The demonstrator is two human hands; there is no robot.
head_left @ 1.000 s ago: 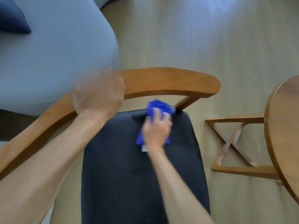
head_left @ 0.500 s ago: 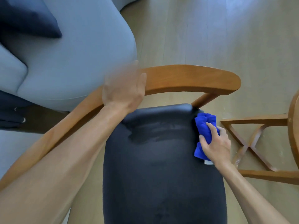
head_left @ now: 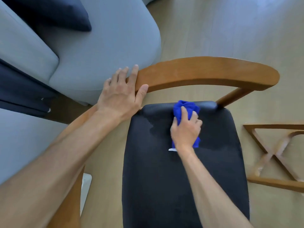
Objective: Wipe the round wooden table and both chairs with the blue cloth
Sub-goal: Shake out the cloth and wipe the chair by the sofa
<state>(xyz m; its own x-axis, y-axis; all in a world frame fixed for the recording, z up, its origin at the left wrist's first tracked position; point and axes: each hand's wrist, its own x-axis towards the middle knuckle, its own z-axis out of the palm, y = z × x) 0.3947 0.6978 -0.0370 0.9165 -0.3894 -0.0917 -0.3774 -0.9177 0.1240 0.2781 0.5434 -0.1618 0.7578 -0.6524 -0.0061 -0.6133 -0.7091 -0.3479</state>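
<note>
blue cloth (head_left: 185, 107): bunched, fuzzy bright-blue fabric, pressed on the far middle of the chair seat; a small white tag (head_left: 172, 149) sticks out at its near edge.
right hand (head_left: 185, 130): grip curled closed over the cloth, fingers folded into the bunched fabric, palm down on the seat.
left hand (head_left: 121, 94): lies on the left part of the backrest rail, fingers draped over the far side and thumb against the near side; grip loosely wrapped round the wood, not clenched.
chair (head_left: 205, 74): curved, smooth, warm-brown wooden rail that sweeps from the near left round to the far right, where its end is rounded; one slanting wooden post joins it to the seat at the far right.
seat (head_left: 181, 178): dark navy upholstery, matte, with rounded corners; a fainter, streaked patch shows just left of the cloth.
surface base (head_left: 269, 155): crossed wooden struts in a frame, lying on the floor to the right of the chair, apart from it; the top is out of view.
sofa (head_left: 98, 46): pale grey-blue woven fabric, rounded end, far left, just beside the chair rail.
cushion (head_left: 54, 12): dark navy, pointed corner, resting on the sofa.
floor (head_left: 230, 27): pale wood-grain planks with a soft sheen.
</note>
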